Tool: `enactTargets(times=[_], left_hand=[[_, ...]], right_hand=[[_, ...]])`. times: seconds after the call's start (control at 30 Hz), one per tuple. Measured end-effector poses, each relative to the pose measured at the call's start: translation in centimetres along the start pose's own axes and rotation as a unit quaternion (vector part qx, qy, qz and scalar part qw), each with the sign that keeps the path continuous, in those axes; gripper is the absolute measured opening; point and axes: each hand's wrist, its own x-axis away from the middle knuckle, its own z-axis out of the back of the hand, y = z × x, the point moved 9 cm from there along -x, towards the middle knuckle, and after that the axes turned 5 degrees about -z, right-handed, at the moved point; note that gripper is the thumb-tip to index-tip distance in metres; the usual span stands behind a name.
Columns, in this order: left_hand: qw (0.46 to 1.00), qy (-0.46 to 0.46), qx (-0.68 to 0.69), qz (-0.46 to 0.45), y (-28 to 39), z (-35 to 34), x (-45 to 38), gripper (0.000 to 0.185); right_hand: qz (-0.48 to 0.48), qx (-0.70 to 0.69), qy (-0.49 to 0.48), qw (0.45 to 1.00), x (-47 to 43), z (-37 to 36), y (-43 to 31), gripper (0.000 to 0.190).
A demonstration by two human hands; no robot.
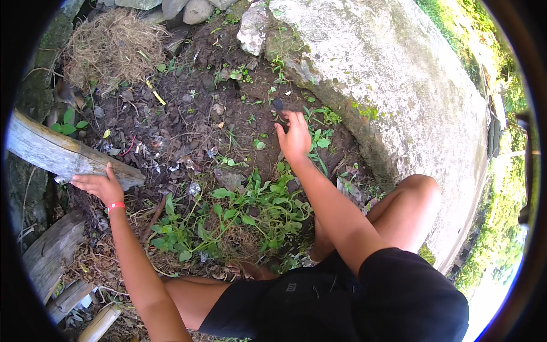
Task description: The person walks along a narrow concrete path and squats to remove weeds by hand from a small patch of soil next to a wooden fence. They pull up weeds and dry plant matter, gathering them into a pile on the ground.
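My left hand (100, 184), with a red wristband, rests against the lower edge of a weathered wooden plank (72, 149), its fingers spread. My right hand (295, 136) is over the bare soil (256, 149), fingers slightly bent and apart. Just beyond its fingertips lies a small dark object (278, 104), too small to tell what it is. Small weeds (321, 139) grow beside the right hand. Leafy green plants (256, 209) lie between my arms, near my feet. Foil-like scraps (194, 188) and leaf litter are on the ground between the hands.
A large pale rock or concrete slab (384, 77) curves along the right. A heap of dry roots (115, 47) lies at the upper left, with rounded stones (198, 11) at the top. More wood pieces (55, 252) lie at the lower left.
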Motion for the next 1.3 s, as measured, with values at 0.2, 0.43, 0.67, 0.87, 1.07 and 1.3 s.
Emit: enactTargets(times=[0.2,0.43,0.67,0.87,1.07,1.3], left_hand=[[0.999,-0.029,0.009,0.026,-0.3,0.0,0.1,0.127],[1.0,-0.01,-0.009,0.013,-0.1,0.0,0.1,0.127],[0.999,0.027,-0.005,-0.018,0.3,0.3,0.0,0.127],[1.0,0.014,-0.004,0.004,-0.2,-0.1,0.1,0.128],[0.999,0.026,-0.011,-0.022,0.0,0.1,0.1,0.127],[1.0,0.014,-0.02,-0.012,-0.1,-0.5,0.1,0.125]], right_hand=[[0.043,0.041,-0.009,0.998,-2.9,-2.8,1.6,0.014],[0.039,-0.044,-0.044,0.997,-1.0,-2.7,0.6,0.008],[-0.052,-0.236,-0.472,0.848,14.1,-3.1,-2.6,0.02],[-0.038,0.14,0.081,0.986,4.1,8.6,2.4,0.046],[-0.248,0.263,-0.187,0.913,-1.0,-0.4,11.3,0.053],[-0.079,-0.003,-0.249,0.965,4.2,-0.1,8.1,0.023]])
